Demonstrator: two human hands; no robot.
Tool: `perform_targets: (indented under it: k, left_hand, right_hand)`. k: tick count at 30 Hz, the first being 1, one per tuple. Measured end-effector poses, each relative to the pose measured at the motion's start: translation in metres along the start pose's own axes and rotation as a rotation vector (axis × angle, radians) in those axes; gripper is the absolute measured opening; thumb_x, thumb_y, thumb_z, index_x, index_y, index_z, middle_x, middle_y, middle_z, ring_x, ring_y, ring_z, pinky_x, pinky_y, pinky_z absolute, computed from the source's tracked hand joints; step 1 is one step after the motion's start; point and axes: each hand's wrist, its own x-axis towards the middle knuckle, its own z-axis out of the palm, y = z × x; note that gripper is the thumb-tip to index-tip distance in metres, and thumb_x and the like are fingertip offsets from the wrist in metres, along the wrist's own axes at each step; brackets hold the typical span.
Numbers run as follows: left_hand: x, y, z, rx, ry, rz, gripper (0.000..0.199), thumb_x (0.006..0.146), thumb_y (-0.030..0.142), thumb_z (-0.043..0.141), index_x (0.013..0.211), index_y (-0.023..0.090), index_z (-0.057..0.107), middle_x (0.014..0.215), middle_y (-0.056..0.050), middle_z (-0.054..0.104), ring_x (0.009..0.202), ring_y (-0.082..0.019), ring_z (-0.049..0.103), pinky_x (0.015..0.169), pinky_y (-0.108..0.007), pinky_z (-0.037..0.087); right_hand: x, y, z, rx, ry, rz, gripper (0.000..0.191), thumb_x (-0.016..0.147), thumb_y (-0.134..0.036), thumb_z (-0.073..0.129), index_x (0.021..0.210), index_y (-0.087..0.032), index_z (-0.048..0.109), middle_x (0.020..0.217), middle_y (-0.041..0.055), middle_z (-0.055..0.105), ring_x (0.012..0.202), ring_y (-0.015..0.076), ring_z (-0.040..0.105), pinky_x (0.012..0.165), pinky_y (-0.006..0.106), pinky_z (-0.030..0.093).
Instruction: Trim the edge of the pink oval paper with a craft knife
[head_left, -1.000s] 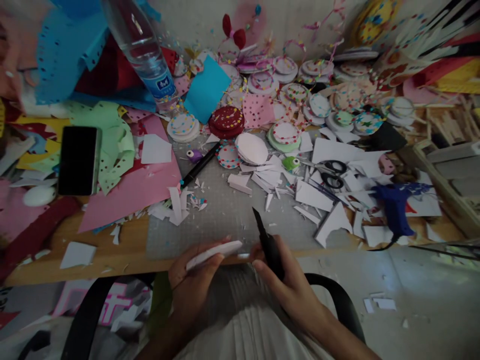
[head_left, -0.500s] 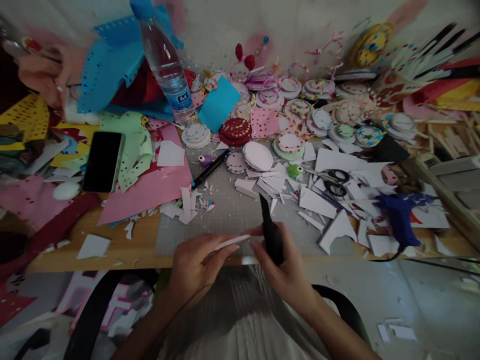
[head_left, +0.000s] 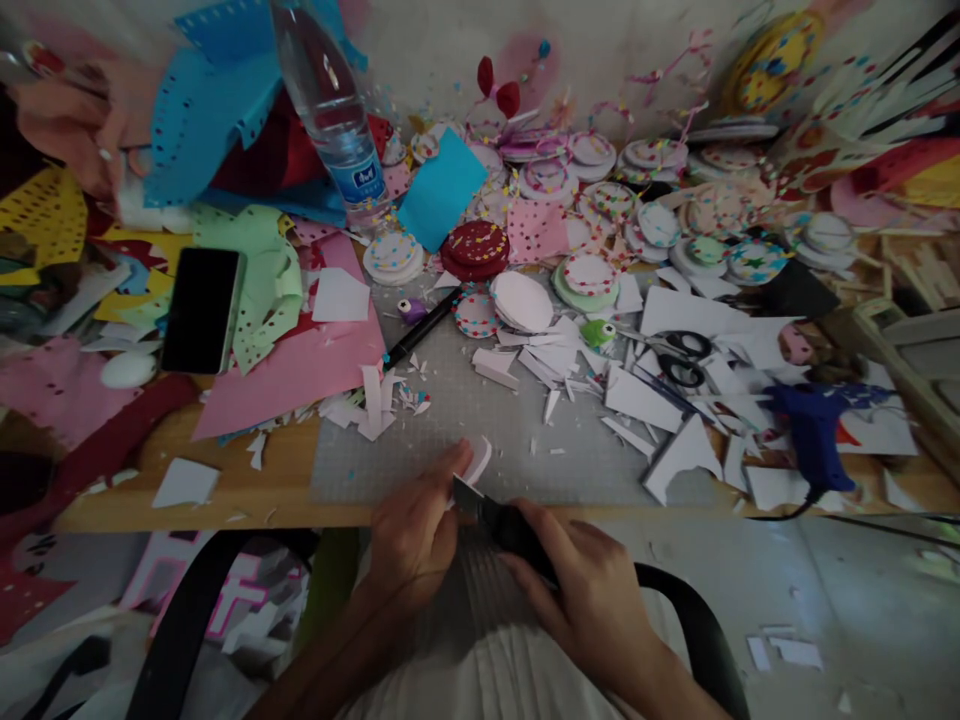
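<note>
At the front edge of the table, my left hand (head_left: 416,530) is closed on a white foam disc (head_left: 478,460), whose curved rim sticks out past the fingers. My right hand (head_left: 589,575) is wrapped round the black handle of a utility knife (head_left: 517,535). Its blade points left and lies close against the lower edge of the disc; whether it cuts in, I cannot tell. Beneath the disc is a grey cutting mat (head_left: 450,420) strewn with white offcuts (head_left: 551,360).
Decorated discs (head_left: 589,275) crowd the back. Scissors (head_left: 679,358) and a blue glue gun (head_left: 806,425) lie at right. A phone (head_left: 201,310), a tall water bottle (head_left: 330,120) and coloured foam sheets (head_left: 300,375) are at left. A black pen (head_left: 424,328) rests on the mat.
My right hand has turned the knife from pointing up to pointing left, bringing its blade to the disc. My left hand has tilted the disc so that its face shows more.
</note>
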Motion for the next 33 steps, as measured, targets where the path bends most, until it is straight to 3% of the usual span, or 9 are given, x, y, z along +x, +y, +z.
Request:
perform_targets:
  k: [4, 13, 15, 19, 21, 26, 33]
  left_hand:
    - [0.0, -0.001, -0.003, 0.016, -0.028, -0.018, 0.055, 0.082, -0.003, 0.04, 0.131, 0.019, 0.055, 0.123, -0.007, 0.068, 0.107, -0.018, 0.068, 0.095, -0.028, 0.055]
    - [0.0, -0.002, 0.001, 0.053, 0.028, 0.002, 0.056, 0.084, 0.0, 0.043, 0.133, 0.023, 0.054, 0.119, -0.004, 0.07, 0.1, -0.017, 0.071, 0.09, -0.025, 0.056]
    - [-0.001, -0.003, 0.001, 0.033, 0.064, -0.027, 0.049, 0.086, 0.003, 0.047, 0.13, 0.022, 0.058, 0.117, -0.004, 0.072, 0.097, -0.017, 0.072, 0.088, -0.023, 0.056]
    - [-0.003, -0.004, -0.001, -0.025, 0.161, -0.111, 0.039, 0.087, 0.008, 0.058, 0.123, 0.023, 0.063, 0.11, -0.003, 0.074, 0.087, -0.015, 0.074, 0.08, -0.018, 0.057]
    - [-0.002, -0.004, -0.002, -0.028, 0.151, -0.078, 0.04, 0.086, 0.007, 0.059, 0.123, 0.023, 0.063, 0.11, -0.003, 0.075, 0.088, -0.015, 0.074, 0.082, -0.019, 0.057]
    - [0.001, -0.003, -0.006, 0.021, 0.129, -0.094, 0.04, 0.086, 0.007, 0.056, 0.123, 0.021, 0.063, 0.107, -0.004, 0.075, 0.086, -0.015, 0.074, 0.077, -0.018, 0.058]
    - [-0.011, -0.008, -0.007, 0.021, 0.042, -0.107, 0.054, 0.084, 0.004, 0.045, 0.133, 0.025, 0.055, 0.12, -0.003, 0.07, 0.096, -0.016, 0.072, 0.086, -0.023, 0.057]
  right_hand:
    - [0.001, 0.002, 0.0, -0.091, 0.055, -0.01, 0.035, 0.102, -0.041, 0.032, 0.114, -0.016, 0.052, 0.084, 0.005, 0.074, 0.063, 0.0206, 0.07, 0.055, 0.03, 0.047]
    - [0.003, 0.006, 0.004, -0.162, 0.119, -0.013, 0.035, 0.101, -0.044, 0.033, 0.108, -0.017, 0.055, 0.08, 0.0057, 0.074, 0.062, 0.0206, 0.07, 0.056, 0.029, 0.047]
    - [0.003, 0.019, 0.003, -0.175, 0.151, 0.088, 0.038, 0.101, -0.046, 0.032, 0.107, -0.017, 0.055, 0.074, 0.006, 0.074, 0.056, 0.0211, 0.069, 0.05, 0.027, 0.046]
    - [0.004, 0.043, -0.005, -0.209, 0.248, 0.438, 0.038, 0.1, -0.048, 0.036, 0.109, -0.016, 0.054, 0.06, 0.0036, 0.069, 0.043, 0.0219, 0.065, 0.037, 0.025, 0.038]
    - [0.006, 0.041, -0.009, -0.118, 0.195, 0.356, 0.032, 0.099, -0.045, 0.038, 0.11, -0.018, 0.053, 0.061, 0.0018, 0.069, 0.047, 0.021, 0.067, 0.041, 0.025, 0.041]
    - [0.014, 0.007, -0.009, 0.045, 0.044, -0.017, 0.025, 0.1, -0.038, 0.037, 0.11, -0.019, 0.049, 0.074, 0.0024, 0.071, 0.06, 0.019, 0.069, 0.054, 0.026, 0.047]
    - [0.018, 0.001, -0.004, -0.027, 0.002, -0.082, 0.033, 0.101, -0.041, 0.034, 0.114, -0.015, 0.051, 0.071, 0.0023, 0.07, 0.055, 0.0197, 0.066, 0.051, 0.029, 0.042]
